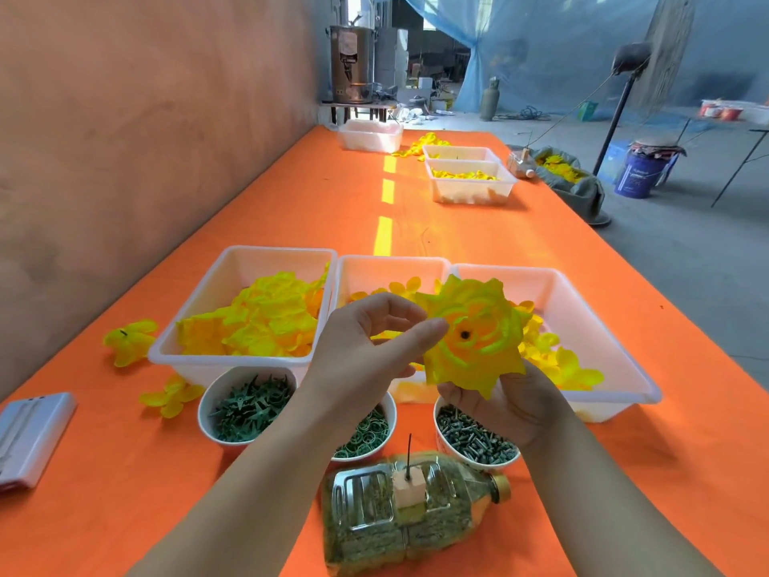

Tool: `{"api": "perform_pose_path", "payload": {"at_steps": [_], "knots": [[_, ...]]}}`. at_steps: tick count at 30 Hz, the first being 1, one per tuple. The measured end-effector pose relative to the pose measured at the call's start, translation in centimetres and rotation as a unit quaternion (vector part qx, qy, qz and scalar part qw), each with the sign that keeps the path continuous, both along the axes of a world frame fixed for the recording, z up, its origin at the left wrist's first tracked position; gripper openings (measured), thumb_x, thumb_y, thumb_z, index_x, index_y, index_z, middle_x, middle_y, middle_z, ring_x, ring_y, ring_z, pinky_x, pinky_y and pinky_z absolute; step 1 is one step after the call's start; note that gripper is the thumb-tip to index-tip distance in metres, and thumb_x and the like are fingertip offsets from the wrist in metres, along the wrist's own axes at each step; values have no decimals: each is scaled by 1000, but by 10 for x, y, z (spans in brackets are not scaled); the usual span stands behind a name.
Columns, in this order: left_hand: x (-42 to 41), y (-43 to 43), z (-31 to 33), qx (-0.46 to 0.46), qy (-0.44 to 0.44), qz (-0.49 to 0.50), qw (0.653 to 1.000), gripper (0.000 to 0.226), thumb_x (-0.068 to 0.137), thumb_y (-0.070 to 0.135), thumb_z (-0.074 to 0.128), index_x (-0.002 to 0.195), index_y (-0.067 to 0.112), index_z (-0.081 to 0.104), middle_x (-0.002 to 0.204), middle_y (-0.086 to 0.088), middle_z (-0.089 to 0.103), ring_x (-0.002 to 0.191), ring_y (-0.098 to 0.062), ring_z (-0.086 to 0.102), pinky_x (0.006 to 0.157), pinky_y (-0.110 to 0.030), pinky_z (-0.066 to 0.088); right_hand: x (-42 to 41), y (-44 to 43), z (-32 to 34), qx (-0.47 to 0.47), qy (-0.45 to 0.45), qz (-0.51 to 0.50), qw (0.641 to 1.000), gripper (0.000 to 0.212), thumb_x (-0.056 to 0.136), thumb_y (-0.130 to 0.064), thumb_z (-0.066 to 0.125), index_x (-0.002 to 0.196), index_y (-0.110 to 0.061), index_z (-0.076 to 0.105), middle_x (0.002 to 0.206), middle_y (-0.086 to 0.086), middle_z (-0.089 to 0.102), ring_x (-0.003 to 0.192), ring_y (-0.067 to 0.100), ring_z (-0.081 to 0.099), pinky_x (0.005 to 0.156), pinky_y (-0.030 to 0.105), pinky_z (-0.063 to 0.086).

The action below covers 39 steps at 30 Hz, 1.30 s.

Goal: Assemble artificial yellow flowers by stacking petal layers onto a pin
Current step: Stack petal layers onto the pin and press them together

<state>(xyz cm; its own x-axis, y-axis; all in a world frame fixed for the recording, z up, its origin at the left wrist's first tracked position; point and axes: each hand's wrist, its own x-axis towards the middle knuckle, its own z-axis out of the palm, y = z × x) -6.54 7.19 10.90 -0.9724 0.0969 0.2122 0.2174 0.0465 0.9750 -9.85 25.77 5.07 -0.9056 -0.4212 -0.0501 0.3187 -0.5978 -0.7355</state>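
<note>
Facing upward, the yellow flower [472, 335] shows stacked, pointed petal layers, orange around a dark centre. Fingers [428, 329] of the left hand [366, 347] pinch its edge. The right hand [512, 406] grasps it from beneath, above the surface [125, 451].

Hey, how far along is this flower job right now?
Looks done: one flower and a second flower lying beside the left tray. In hand: the right hand holds a petal stack from below, the left hand pinches its edge. Left: the pin on the bottle stands bare, and that tray holds many loose petals.
</note>
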Motion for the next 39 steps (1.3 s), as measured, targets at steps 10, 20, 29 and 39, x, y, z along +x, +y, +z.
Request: {"api": "perform_pose_path", "payload": {"at_steps": [10,20,29,39], "knots": [[-9,2,-6,-74,63,81,992,17,86,28,71,72,24,62,82,2,69,74,-31,64,70,-53,57,-9,-6,9,71,110,82,988,57,91,-11,67,143,2,46,134,20,57,125,36,54,100,46,48],[-11,-1,1,-52,103,56,992,28,95,36,49,79,22,66,91,2,74,79,-13,66,68,-37,50,-1,-1,10,97,102,19,990,63,62,-32,93,119,-14,72,117,17,69,98,31,68,76,40,56],[-12,-12,9,-22,39,14,999,16,82,38,67,84,23,70,98,4,74,78,-11,69,69,-35,51,3,-6,10,63,89,89,990,49,62,-27,94,109,-24,78,113,3,74,105,22,71,80,38,60],[-10,-8,4,-202,191,50,959,11,78,8,82,75,17,76,101,7,69,99,-9,64,73,-31,51,-2,-5,6,169,69,62,981,25,81,-8,63,95,-19,80,93,6,75,86,21,72,75,41,58]]}}
